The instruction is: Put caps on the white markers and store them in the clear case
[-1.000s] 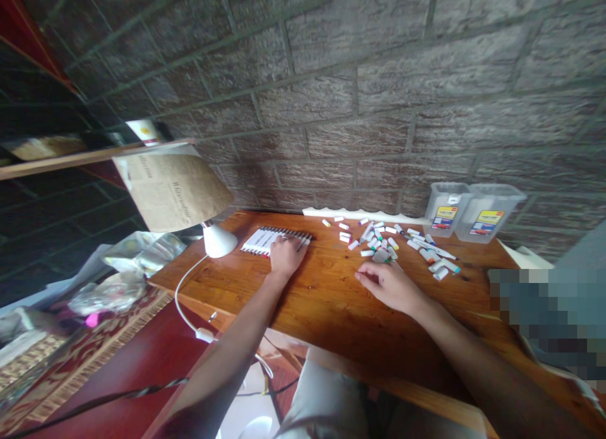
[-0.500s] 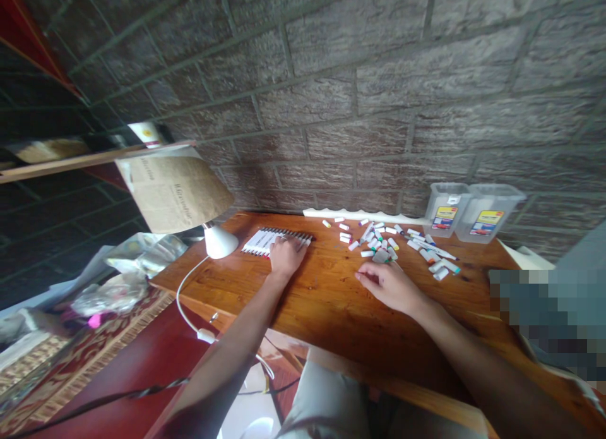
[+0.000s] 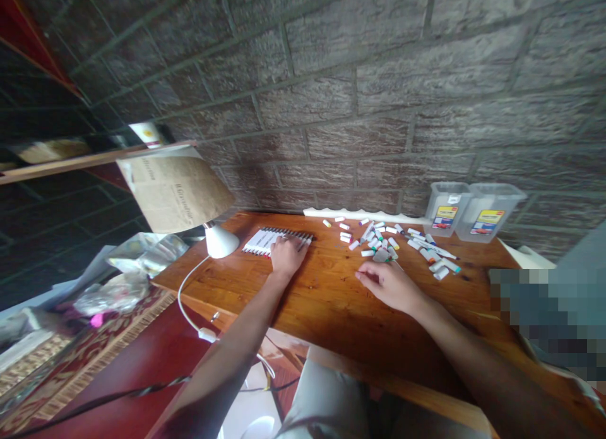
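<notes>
My left hand (image 3: pixel 288 256) lies on a row of white markers (image 3: pixel 263 241) with dark ends, side by side at the left of the wooden desk. Its fingers are stretched over the right end of the row, partly hidden by the back of the hand. Nearer the middle, my right hand (image 3: pixel 386 283) rests low over the desk, fingers curled and thumb close to the index fingertip. Nothing shows between them. Just beyond it lies a loose pile of white marker caps (image 3: pixel 379 240) with coloured ends. A few uncapped-looking markers (image 3: pixel 438 251) lie at the pile's right.
Two clear plastic containers (image 3: pixel 487 215) with yellow labels stand at the back right, against the brick wall. A lamp (image 3: pixel 221 240) with a paper-like shade stands at the left, its white cord (image 3: pixel 182 294) hanging over the desk edge. A white wavy strip (image 3: pixel 360 215) runs along the wall.
</notes>
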`<state>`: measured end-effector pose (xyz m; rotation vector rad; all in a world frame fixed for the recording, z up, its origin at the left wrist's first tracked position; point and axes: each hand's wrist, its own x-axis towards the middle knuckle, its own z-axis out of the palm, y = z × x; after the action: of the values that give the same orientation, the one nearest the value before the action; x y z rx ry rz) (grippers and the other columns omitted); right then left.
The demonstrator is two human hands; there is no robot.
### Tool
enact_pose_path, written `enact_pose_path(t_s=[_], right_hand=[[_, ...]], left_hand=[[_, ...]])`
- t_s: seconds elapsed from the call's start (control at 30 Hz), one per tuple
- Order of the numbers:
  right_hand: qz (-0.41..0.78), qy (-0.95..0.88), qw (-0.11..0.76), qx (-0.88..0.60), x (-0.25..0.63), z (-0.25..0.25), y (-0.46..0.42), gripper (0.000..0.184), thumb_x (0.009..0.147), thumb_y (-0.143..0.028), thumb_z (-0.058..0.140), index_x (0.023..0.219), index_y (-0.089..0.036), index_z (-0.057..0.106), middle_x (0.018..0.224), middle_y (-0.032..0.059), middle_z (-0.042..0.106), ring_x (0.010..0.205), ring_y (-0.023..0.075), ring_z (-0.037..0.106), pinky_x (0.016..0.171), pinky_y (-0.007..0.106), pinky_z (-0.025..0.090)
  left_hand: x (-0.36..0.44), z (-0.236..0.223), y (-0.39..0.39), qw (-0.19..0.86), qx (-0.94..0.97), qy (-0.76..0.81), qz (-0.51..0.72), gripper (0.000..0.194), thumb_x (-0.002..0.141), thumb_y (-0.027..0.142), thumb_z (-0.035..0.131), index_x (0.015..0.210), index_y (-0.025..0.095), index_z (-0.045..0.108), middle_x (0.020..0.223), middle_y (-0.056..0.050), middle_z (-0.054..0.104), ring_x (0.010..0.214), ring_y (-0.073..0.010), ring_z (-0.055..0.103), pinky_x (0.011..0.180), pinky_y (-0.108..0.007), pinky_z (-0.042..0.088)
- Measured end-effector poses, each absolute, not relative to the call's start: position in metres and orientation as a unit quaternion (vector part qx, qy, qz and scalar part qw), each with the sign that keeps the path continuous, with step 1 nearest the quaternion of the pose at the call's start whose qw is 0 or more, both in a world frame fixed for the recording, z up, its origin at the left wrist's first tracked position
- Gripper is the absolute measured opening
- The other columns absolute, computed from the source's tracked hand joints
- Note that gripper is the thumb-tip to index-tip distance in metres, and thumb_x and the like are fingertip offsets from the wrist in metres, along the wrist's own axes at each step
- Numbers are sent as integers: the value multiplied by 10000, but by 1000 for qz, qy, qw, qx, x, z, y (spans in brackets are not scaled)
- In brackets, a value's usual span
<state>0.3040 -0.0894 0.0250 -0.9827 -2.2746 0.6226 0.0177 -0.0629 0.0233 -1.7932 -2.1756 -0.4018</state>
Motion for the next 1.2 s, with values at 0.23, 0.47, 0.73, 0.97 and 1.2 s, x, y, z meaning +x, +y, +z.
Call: enact_pose_path(t_s=[0.23,0.47,0.73,0.97,1.2], right_hand=[[229,-852,290,-372,304,26,-89,252,922,-348,494,813,-202,668,654,-6,653,575,118,551,573,235,369],[231,-848,287,-380,303,26,-91,262,922,-362,488,822,-208,674,664,-3,662,573,123,558,566,239,376],[183,-812,291,-472,338,35,-65,234,874,-352,518,885,-229,718,758,17,728,637,164,628,615,269,437],[50,-688,219,-690,396,40,-42,270,849,-374,541,947,-246,757,917,91,755,835,274,701,695,332,482],[54,-660,163,-732,392,37,-43,296,811,-463,574,943,-280,766,902,110,744,819,298,702,647,356,489]], left_hand=[[19,24,-63,148,-622,-755,-145,437,915,531,438,951,224,747,975,-126,710,1035,-308,567,849,-412,452],[19,23,-63,141,-620,-756,-156,492,913,582,413,975,226,747,1022,-126,713,1055,-306,568,872,-412,445],[5,30,-63,138,-576,-749,-298,523,955,540,343,1050,168,697,1051,-124,711,1049,-278,593,916,-372,430],[21,36,-71,131,-723,-603,-310,400,970,429,397,910,183,708,969,-90,718,958,-205,612,957,-336,418],[39,34,-72,91,-779,-580,-218,362,964,411,417,963,222,726,1007,-71,723,1000,-211,612,945,-345,427]])
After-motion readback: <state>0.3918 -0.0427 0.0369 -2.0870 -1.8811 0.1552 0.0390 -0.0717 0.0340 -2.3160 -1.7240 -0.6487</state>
